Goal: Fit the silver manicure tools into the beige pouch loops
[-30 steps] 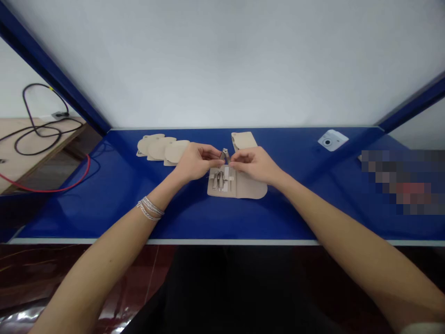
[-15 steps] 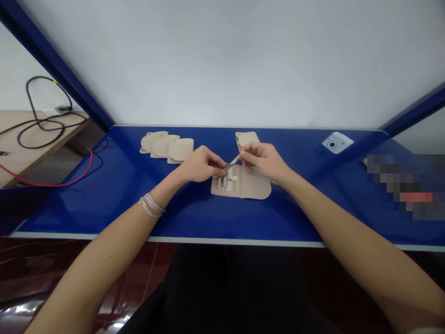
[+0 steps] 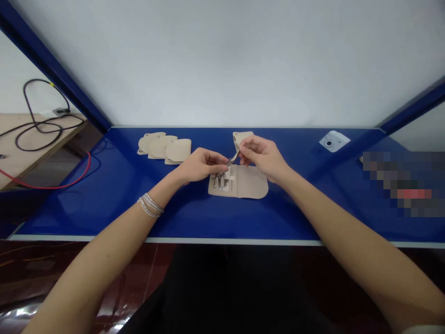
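- Pinching a small metal nail clipper (image 3: pixel 233 158) between them, the person's two hands meet near the middle of the blue table (image 3: pixel 295 215) in the head view.
- The left hand (image 3: pixel 200 165) has thumb and fingers drawn narrow on the clipper's near end; the right hand (image 3: pixel 262 154) grips the far end between thumb and fingertips, its other fingers curled under.
- The clipper's long axis slants, running from the left fingertips up and away to the right ones. It lies to the right of the left hand and to the left of, and slightly below, the right hand. Neither hand is clearly nearer, since both touch it.
- Its lever seems swung out at an angle from the body, though the piece is too small for me to be sure.
- Just beneath the hands, an unfolded tan manicure case (image 3: pixel 253 182) rests on the table, its rounded flap to the right. The clipper sits above the case's far edge, close to the fold.
- Slim metal tools (image 3: pixel 221 182) fill the left panel, with the left fingertips just above them.
- Beyond the right hand lies a folded tan case (image 3: pixel 241 136), partly covered by the fingers. Left of the left hand, three overlapping folded cases (image 3: pixel 163 146) form a slanting row.
- Well apart, toward the back right, lies a white instant camera (image 3: pixel 334 141).
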{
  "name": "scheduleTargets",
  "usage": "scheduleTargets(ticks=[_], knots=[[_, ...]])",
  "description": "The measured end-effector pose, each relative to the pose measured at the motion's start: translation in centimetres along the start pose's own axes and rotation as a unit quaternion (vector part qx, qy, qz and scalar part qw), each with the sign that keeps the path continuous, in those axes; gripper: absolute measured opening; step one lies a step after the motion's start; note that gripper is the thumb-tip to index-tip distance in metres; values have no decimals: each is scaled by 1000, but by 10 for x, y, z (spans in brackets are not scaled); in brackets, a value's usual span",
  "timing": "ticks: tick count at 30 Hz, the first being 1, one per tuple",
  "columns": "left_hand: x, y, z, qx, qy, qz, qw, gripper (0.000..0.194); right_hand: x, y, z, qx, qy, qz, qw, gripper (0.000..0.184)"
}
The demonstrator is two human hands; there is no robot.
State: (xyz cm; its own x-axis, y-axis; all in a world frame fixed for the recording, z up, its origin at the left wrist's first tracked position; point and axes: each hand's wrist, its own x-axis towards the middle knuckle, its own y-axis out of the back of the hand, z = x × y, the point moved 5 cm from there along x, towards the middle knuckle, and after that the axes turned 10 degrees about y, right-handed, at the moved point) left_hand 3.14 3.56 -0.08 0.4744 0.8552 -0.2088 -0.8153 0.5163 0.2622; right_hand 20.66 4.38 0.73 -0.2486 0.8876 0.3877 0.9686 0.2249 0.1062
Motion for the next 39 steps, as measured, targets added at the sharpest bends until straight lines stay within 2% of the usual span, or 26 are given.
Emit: scheduleTargets(ticks=[3, 9, 21, 29, 39], knots=[[0, 0, -1, -10, -6, -16, 1000, 37, 0, -2, -1, 7, 9, -14, 1000, 29], [-1, 1, 1, 3, -4, -12, 1000, 35, 0, -1, -2, -3, 22, -30, 999, 26], [-7, 2, 6, 16, 15, 5, 1000, 35, -1, -1, -4, -29, 51, -28, 998, 26], [-9, 0, 10, -9, 14, -17, 1000, 33, -1, -2, -3, -45, 54, -14, 997, 29], [-8, 4, 8, -26, 33, 17, 999, 30, -3, -4, -6, -47, 73, -12, 996, 24]])
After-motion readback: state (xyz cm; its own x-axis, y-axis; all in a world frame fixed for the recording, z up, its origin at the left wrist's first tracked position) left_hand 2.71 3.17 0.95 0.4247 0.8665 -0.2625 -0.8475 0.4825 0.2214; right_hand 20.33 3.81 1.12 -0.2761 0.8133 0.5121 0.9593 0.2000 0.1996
